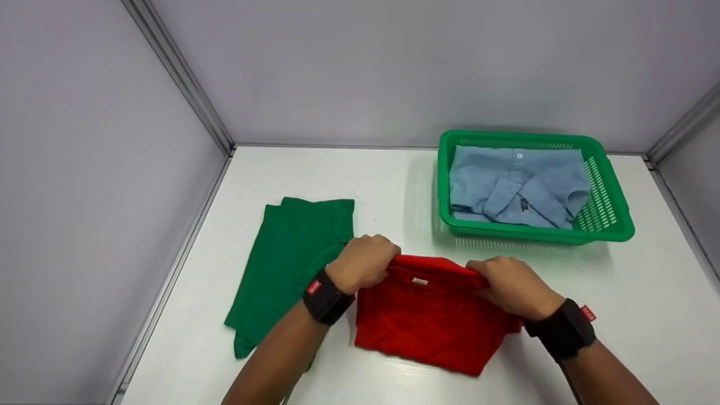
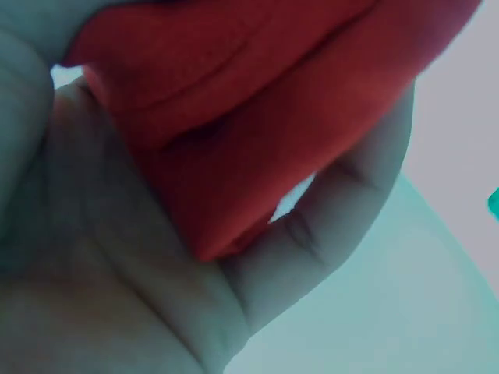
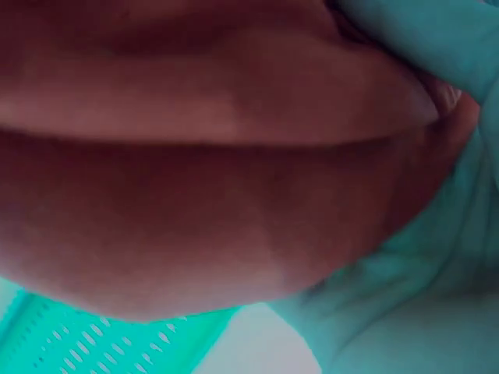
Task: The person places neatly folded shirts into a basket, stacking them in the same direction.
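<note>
A folded red shirt (image 1: 427,320) with a small white neck label is held at its far edge by both hands, near the front of the table. The left hand (image 1: 365,261) grips the left corner; in the left wrist view its fingers curl round the layered red cloth (image 2: 265,148). At the right corner, the right hand (image 1: 514,287) pinches the cloth between thumb and fingers. Red fabric (image 3: 210,210) fills most of the right wrist view, hiding the fingertips. Beside the left hand lies a green garment (image 1: 292,253), flat and partly covered by the left forearm.
A green plastic basket (image 1: 613,225) stands at the back right of the white table (image 1: 191,337). Inside it lies a folded light blue collared shirt (image 1: 517,180). Grey panels (image 1: 394,73) wall in the table at the back and sides.
</note>
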Action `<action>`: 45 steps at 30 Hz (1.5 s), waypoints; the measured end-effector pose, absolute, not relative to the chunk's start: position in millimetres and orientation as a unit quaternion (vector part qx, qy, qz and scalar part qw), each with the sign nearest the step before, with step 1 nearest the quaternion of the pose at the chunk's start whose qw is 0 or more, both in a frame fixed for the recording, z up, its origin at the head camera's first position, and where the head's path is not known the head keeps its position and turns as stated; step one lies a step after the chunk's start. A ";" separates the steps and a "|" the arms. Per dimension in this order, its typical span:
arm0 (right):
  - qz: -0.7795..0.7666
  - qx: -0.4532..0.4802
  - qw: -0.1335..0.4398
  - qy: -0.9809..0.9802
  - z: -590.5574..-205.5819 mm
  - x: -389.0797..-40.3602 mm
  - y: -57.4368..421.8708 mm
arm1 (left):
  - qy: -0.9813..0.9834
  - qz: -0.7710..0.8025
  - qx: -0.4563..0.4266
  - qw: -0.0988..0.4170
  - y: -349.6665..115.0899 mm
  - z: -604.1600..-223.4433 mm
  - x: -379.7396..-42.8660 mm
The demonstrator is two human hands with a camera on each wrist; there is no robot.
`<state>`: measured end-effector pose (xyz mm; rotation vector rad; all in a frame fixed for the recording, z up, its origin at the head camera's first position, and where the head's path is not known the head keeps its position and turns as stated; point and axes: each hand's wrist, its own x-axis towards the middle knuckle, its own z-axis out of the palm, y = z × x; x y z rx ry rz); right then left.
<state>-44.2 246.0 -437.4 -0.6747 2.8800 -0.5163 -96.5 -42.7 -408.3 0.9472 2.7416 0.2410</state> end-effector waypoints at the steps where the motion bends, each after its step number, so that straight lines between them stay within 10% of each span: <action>1: -0.174 -0.223 0.065 0.957 -431.7 -44.3 247.4 | 0.935 0.076 0.329 0.104 -41.7 -402.6 -96.9; 13: -0.131 -0.191 -0.057 0.971 -371.6 -39.0 272.9 | 0.922 0.030 0.385 -0.016 -16.2 -342.4 -106.3; 45: -0.056 -0.121 -0.160 0.978 -294.6 -40.0 336.1 | 0.878 0.027 0.468 -0.101 52.4 -279.5 -134.8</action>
